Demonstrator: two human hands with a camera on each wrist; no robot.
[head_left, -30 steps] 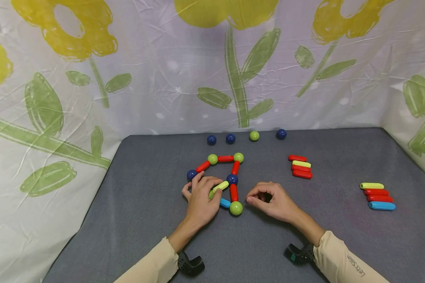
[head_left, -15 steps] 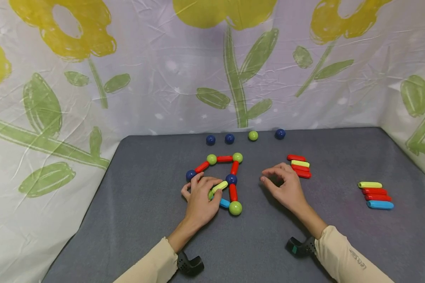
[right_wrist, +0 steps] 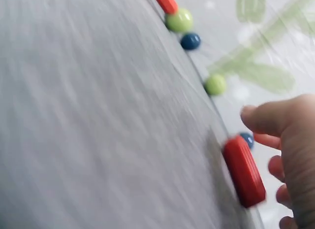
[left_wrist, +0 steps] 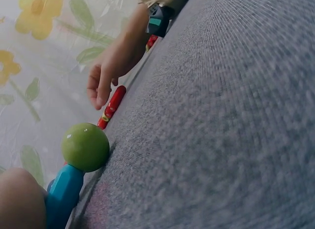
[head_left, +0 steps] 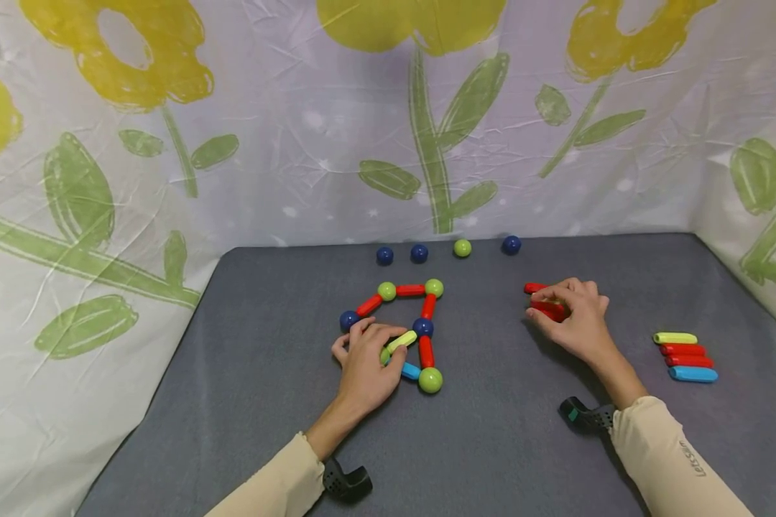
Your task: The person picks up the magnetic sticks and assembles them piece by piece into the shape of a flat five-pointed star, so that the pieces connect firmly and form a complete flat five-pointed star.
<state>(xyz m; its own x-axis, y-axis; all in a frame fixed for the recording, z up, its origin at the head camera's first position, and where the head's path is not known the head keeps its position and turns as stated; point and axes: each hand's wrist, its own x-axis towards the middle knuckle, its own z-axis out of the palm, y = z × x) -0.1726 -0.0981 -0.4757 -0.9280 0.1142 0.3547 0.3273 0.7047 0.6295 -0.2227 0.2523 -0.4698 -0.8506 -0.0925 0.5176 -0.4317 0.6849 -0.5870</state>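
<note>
My left hand (head_left: 368,362) bends over the lower left of a joined shape of sticks and balls, its thumb and fingers around a green ball (head_left: 384,356) that they partly hide. From there a yellow stick (head_left: 402,340) slants up to a blue ball (head_left: 423,328), and a blue stick (head_left: 410,370) leads to another green ball (head_left: 430,380). My right hand (head_left: 578,319) is over a small stack of sticks, thumb and fingers apart around a red stick (head_left: 548,311). The right wrist view shows a gap between this hand's thumb and a red stick (right_wrist: 244,172).
Loose blue balls (head_left: 419,253) and one green ball (head_left: 462,248) line the back of the grey table (head_left: 265,431). At the right lies a second group with a yellow stick (head_left: 675,337), red ones and a blue stick (head_left: 693,374). A flowered cloth (head_left: 284,143) hangs behind.
My right hand has moved right, from beside the joined shape to over the nearer stack of sticks. My left hand has stayed in place on the shape.
</note>
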